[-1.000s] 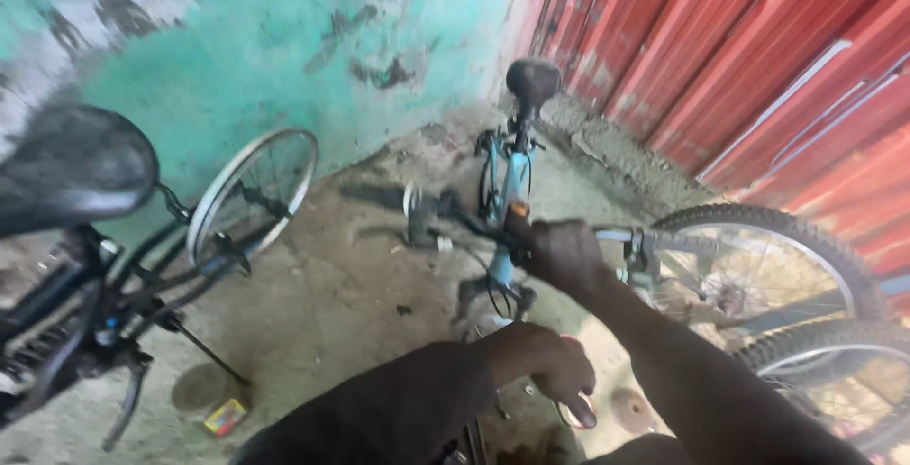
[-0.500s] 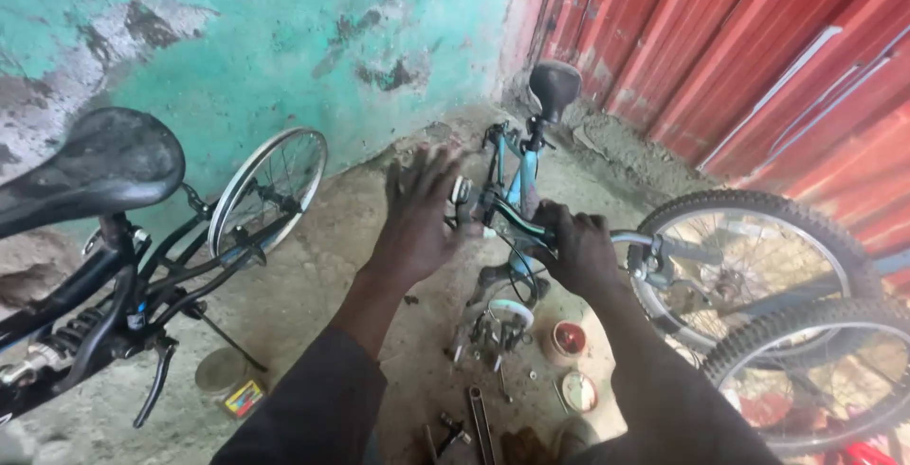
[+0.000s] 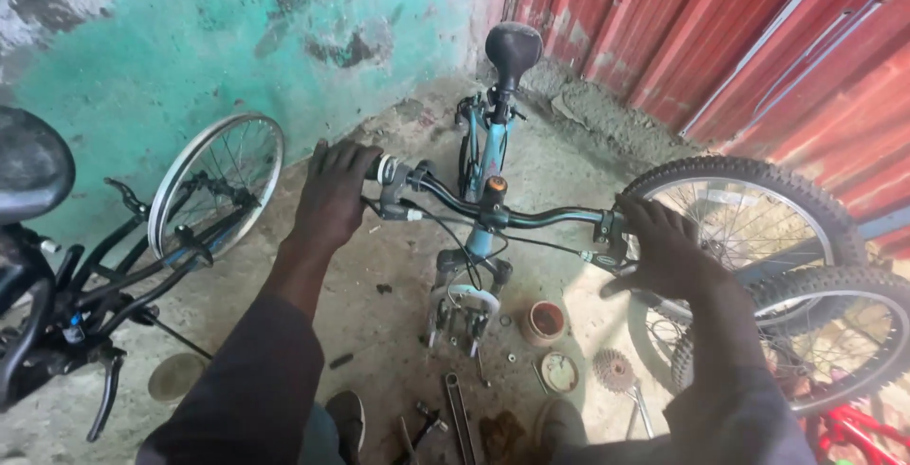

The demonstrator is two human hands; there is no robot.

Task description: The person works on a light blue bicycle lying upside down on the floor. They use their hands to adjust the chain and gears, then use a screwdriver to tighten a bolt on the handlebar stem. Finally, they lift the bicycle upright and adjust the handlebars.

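A small light-blue bicycle (image 3: 488, 157) stands in front of me with no front wheel, its fork (image 3: 462, 309) resting on the ground. My left hand (image 3: 334, 185) is wrapped around the left end of the black handlebar (image 3: 474, 207). My right hand (image 3: 664, 247) grips the right end, by the brake lever. The black saddle (image 3: 513, 46) points away toward the wall corner.
A black bicycle (image 3: 85, 266) with a silver-rimmed wheel (image 3: 216, 181) stands at left. Two knobby tyres (image 3: 758, 228) lean at right by a red corrugated wall. On the concrete floor lie a round tin (image 3: 546, 321), a lid, a sprocket cluster (image 3: 614, 370) and a wrench (image 3: 459, 418).
My left hand rose from near my lap, reached forward open, and now grips the left handlebar end. My right hand stayed on the right grip. The view moved closer over the bars.
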